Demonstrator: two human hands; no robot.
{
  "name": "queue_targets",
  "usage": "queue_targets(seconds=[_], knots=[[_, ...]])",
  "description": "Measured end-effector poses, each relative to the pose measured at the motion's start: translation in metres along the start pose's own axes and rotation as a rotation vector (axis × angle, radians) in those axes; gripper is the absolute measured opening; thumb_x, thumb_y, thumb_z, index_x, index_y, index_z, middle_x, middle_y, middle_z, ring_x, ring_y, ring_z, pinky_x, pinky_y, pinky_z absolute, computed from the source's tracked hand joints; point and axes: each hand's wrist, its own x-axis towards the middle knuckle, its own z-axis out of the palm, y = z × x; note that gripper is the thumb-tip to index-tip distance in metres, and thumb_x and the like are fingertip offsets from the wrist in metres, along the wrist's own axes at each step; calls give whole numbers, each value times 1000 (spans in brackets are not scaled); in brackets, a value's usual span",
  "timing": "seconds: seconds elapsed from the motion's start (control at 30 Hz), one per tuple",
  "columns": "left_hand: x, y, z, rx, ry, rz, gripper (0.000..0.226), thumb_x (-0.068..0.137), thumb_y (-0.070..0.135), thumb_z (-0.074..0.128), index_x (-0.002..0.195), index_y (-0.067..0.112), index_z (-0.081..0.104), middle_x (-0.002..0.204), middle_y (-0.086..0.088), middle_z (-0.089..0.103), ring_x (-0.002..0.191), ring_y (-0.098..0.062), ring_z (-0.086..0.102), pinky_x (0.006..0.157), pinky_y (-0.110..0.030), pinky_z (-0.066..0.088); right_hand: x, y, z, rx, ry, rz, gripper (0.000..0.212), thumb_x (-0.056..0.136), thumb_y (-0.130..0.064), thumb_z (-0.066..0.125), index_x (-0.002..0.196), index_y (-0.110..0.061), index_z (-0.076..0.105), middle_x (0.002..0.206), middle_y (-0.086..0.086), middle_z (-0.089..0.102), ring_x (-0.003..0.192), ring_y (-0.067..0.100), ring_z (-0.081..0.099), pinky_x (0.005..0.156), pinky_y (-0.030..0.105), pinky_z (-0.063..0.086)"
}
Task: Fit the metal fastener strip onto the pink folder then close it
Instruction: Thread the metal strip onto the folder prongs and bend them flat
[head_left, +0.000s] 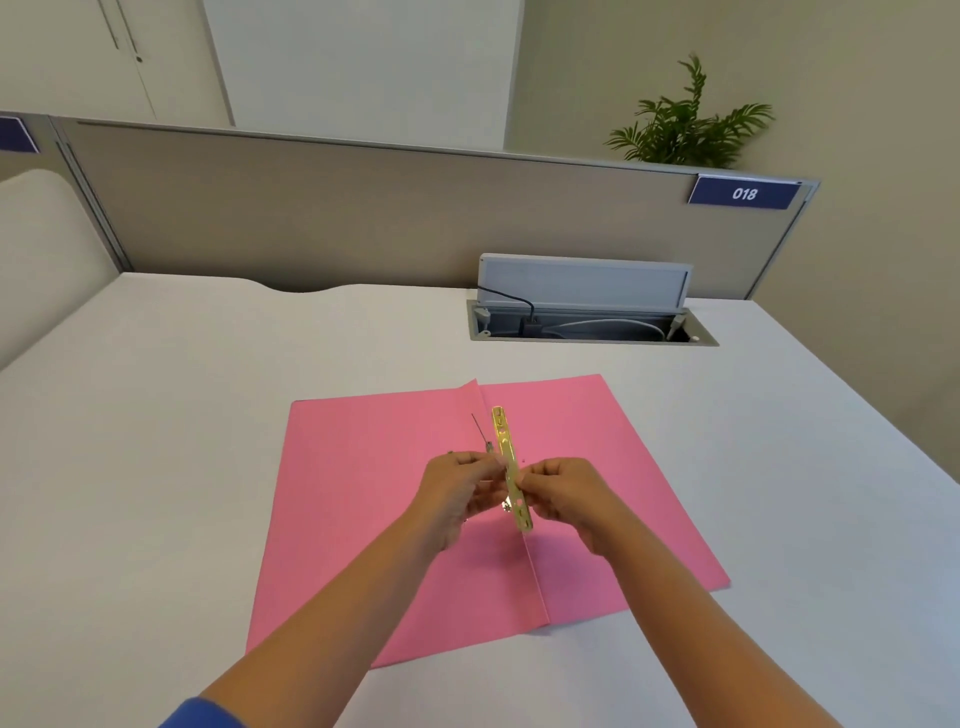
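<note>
The pink folder (363, 493) lies open and flat on the white desk, its centre crease running toward me. A gold metal fastener strip (506, 447) stands over the crease, held a little above the folder. My left hand (457, 493) pinches it from the left and my right hand (566, 493) pinches it from the right, near its lower half. A thin metal prong (480, 430) sticks up just left of the strip by my left fingers.
An open cable box (587, 312) with its lid raised and wires inside is set into the desk (156, 415) behind the folder. A beige partition (363, 218) with a blue "018" label bounds the far edge.
</note>
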Motion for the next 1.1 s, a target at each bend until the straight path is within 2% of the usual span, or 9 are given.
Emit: queue_targets(seconds=[0.2,0.37,0.47,0.6,0.73,0.8,0.87,0.93,1.1], knots=[[36,19,-23,108,246,177,10,84,5,61,75,8,64,62,-7,58,45,-13,52,40,-20,47,23,-20,-6,-7,83,28,15,84,-3,62,95,6,67,65,6,60,53,10,51,50,14,49],[64,13,-26,246,210,183,20,83,-2,56,102,2,60,86,-13,56,68,-22,55,54,-28,47,39,-27,0,17,65,84,17,85,-1,60,98,8,66,64,7,58,53,11,50,50,15,49],[76,4,-19,262,180,188,18,81,-5,55,91,7,64,84,-14,54,71,-26,52,56,-28,44,45,-29,5,7,42,102,9,86,-1,59,87,3,67,64,7,58,53,11,51,49,14,49],[84,-3,-11,227,183,200,17,80,-4,60,76,11,68,70,-8,64,54,-17,56,39,-14,43,51,-28,9,-22,32,106,9,86,-1,59,87,3,67,64,6,60,53,11,53,50,16,50],[88,-7,-9,178,191,191,14,80,-5,61,82,4,71,61,-1,64,51,-10,57,41,-12,48,54,-24,10,-36,12,111,14,85,-2,60,74,-6,66,66,7,63,53,11,56,53,18,51],[88,-8,-8,173,177,199,15,79,-5,62,76,4,73,53,3,64,46,-7,58,42,-13,49,55,-22,10,-37,2,117,13,85,-2,60,74,-6,67,67,8,63,54,13,56,57,20,52],[88,-8,-8,178,155,209,32,78,-6,62,59,17,73,47,5,63,47,-12,57,47,-17,50,55,-21,10,-36,-9,120,13,84,-1,60,73,-6,67,67,8,63,55,14,56,59,21,53],[88,-8,-8,182,135,207,43,78,-5,62,49,24,70,54,-7,63,56,-22,54,61,-30,49,55,-20,10,-35,-15,119,13,83,0,60,73,-6,67,67,9,63,55,14,56,59,22,53],[82,-8,-9,140,121,204,37,79,-4,62,50,19,69,66,-16,58,62,-23,47,68,-38,40,54,-18,10,-21,-10,123,12,83,2,59,74,-3,66,63,9,61,48,12,53,53,19,53]])
